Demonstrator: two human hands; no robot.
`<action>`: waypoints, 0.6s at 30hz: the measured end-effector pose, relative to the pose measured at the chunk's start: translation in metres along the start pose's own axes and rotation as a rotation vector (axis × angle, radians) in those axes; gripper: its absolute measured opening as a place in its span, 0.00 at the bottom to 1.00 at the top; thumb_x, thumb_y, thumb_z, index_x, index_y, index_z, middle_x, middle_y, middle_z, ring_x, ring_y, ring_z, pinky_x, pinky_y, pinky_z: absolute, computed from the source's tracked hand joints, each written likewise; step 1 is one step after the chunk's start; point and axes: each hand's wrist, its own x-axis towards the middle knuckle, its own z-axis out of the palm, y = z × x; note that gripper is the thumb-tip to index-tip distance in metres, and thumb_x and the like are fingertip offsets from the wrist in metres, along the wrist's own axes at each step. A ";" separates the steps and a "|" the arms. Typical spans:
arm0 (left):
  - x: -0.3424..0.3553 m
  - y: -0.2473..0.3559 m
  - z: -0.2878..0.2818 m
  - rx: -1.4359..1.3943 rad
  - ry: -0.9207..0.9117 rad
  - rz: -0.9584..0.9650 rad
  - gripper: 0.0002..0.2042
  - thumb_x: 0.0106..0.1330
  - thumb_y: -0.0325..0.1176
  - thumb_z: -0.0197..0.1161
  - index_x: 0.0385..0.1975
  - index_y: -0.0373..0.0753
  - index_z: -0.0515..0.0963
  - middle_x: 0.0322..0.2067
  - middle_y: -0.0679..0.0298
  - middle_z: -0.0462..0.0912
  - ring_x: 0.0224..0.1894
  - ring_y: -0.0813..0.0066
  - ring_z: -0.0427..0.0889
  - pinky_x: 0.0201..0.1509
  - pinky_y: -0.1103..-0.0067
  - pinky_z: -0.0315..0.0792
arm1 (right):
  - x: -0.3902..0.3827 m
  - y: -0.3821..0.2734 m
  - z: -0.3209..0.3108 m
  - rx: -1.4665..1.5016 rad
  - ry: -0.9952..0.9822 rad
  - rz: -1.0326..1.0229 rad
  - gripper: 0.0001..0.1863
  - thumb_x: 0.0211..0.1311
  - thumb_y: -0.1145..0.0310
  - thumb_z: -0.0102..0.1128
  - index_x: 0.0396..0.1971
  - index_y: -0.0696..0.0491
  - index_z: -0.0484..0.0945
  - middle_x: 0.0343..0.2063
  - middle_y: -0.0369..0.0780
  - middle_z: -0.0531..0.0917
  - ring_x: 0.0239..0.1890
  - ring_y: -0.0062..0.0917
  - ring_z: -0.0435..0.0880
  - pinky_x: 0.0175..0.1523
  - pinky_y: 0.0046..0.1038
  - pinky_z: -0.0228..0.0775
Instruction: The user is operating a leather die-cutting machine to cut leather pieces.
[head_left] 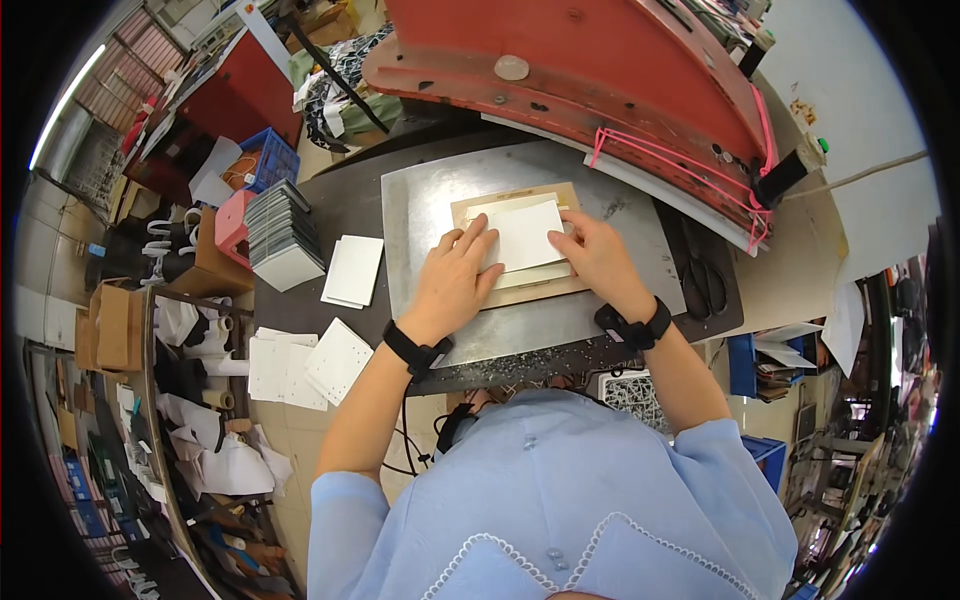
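Observation:
A white rectangular card (530, 236) lies over a tan board (520, 293), with the edge of another pale sheet showing beneath it. Under the board is a flat grey metal plate (415, 210). My left hand (455, 275) rests on the card's left side, its fingers stretched out and spread. At the card's right edge, my right hand (598, 258) pinches it between thumb and fingers. The fingers' undersides are hidden.
A red machine (560, 60) with a pink cord overhangs the table's far side. White cards (352, 272) and a stack of dark-edged pieces (283, 235) stand on the left. Black scissors (706, 288) lie at the right. Loose white sheets (285, 370) sit near the left front edge.

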 end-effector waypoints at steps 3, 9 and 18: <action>0.002 -0.002 -0.005 -0.033 -0.038 0.003 0.22 0.66 0.37 0.62 0.57 0.37 0.70 0.63 0.53 0.69 0.58 0.47 0.70 0.62 0.63 0.67 | -0.008 -0.002 -0.004 -0.147 0.069 -0.086 0.20 0.64 0.67 0.56 0.54 0.59 0.75 0.29 0.49 0.82 0.28 0.41 0.82 0.36 0.36 0.74; 0.002 0.001 -0.005 0.034 -0.035 0.049 0.21 0.66 0.38 0.61 0.56 0.36 0.71 0.63 0.53 0.70 0.58 0.49 0.71 0.62 0.65 0.66 | -0.005 0.020 0.006 -0.271 0.172 -0.299 0.14 0.64 0.69 0.54 0.47 0.55 0.81 0.34 0.50 0.83 0.36 0.45 0.82 0.41 0.41 0.74; 0.000 -0.003 -0.005 0.042 -0.027 0.071 0.22 0.66 0.41 0.62 0.55 0.35 0.72 0.63 0.53 0.70 0.57 0.48 0.72 0.63 0.64 0.66 | -0.004 0.023 0.007 -0.364 0.107 -0.330 0.11 0.65 0.70 0.53 0.44 0.56 0.79 0.33 0.49 0.81 0.35 0.46 0.82 0.40 0.42 0.74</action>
